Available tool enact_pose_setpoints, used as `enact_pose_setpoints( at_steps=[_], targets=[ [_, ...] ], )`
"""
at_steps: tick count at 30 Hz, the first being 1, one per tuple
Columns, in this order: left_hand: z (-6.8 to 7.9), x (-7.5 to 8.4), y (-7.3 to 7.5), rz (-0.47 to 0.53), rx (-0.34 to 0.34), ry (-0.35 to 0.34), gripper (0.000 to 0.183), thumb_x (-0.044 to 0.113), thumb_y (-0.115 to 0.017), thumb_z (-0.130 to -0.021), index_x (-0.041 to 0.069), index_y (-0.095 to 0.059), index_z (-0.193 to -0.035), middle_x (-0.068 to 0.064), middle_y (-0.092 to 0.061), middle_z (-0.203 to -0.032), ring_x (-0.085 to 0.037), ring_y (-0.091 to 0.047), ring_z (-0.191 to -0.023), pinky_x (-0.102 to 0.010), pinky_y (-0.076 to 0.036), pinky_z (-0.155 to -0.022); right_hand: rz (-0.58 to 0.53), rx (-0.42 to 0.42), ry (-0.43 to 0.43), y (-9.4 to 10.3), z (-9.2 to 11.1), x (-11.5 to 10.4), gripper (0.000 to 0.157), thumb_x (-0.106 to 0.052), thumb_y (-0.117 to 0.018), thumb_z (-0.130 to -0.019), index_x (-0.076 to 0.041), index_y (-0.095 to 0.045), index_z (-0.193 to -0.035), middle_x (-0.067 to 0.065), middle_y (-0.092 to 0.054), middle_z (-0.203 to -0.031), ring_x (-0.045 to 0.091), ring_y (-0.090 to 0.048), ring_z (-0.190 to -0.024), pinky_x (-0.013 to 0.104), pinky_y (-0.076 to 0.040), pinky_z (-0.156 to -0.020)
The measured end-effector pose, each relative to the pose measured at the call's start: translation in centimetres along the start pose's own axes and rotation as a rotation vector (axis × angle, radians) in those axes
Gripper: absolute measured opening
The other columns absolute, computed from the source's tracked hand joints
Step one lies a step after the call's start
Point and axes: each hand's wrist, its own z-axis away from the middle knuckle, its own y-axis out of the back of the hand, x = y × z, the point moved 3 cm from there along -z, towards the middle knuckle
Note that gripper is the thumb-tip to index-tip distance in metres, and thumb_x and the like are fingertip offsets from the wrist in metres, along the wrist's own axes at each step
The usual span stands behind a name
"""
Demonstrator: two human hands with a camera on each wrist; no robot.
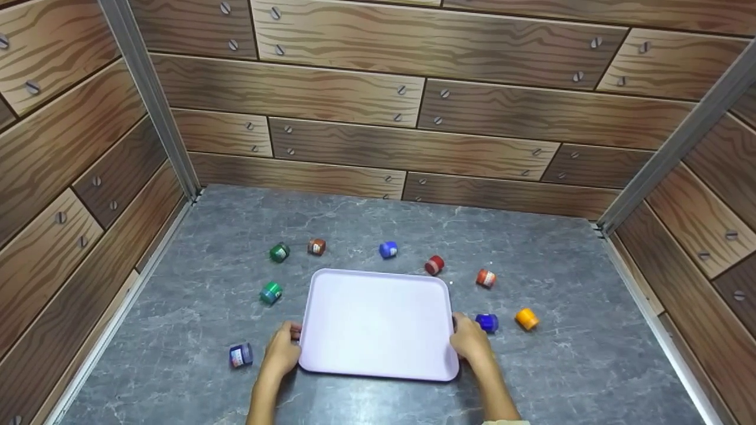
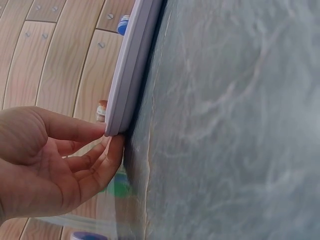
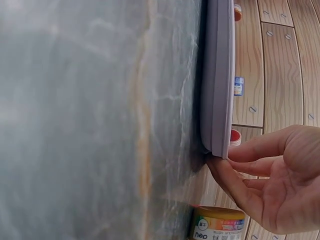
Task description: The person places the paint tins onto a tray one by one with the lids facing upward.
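Note:
A pale lilac rectangular tray [image 1: 378, 324] lies near the front of the grey marbled surface. My left hand [image 1: 282, 351] grips its left side; in the left wrist view the thumb is at the rim and fingertips reach under the edge. On the opposite side my right hand [image 1: 471, 337] pinches the rim the same way, with fingers beneath it in the right wrist view. A blue paint jar [image 1: 487, 323] lies just beyond the right hand, and a dark purple-blue jar [image 1: 241, 355] is left of the left hand.
Small paint jars arc around the tray: green [image 1: 271, 293], dark green [image 1: 280, 252], brown [image 1: 316, 247], blue [image 1: 388, 249], red [image 1: 434, 265], orange-red [image 1: 486, 278] and yellow-orange [image 1: 527, 319]. Wood-patterned panels [image 1: 348, 141] wall the back and both sides.

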Motion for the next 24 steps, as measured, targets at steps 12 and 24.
enact_pose_setpoints(
  at_steps=[12, 24],
  targets=[
    [0.01, -0.07, 0.00, -0.001, 0.016, 0.013, 0.034, -0.017, -0.046, -0.066, -0.009, -0.054, -0.098, -0.014, -0.059, -0.085, -0.034, -0.056, -0.085, -0.047, -0.042, -0.076, 0.026, -0.005, 0.010, -0.08, -0.09, -0.23, 0.038, 0.006, -0.051, -0.074, 0.011, -0.057, -0.111, 0.028, -0.058, -0.105, 0.045, -0.054, -0.097, 0.054, -0.042, -0.080],
    [0.11, -0.08, 0.18, 0.017, 0.008, -0.004, 0.034, -0.015, -0.046, -0.065, -0.010, -0.053, -0.098, -0.016, -0.059, -0.085, -0.034, -0.056, -0.084, -0.046, -0.043, -0.075, 0.048, -0.047, -0.031, -0.04, -0.59, -0.67, 0.040, 0.005, -0.052, -0.075, 0.009, -0.056, -0.115, 0.028, -0.058, -0.106, 0.045, -0.053, -0.099, 0.054, -0.042, -0.079]
  ],
)
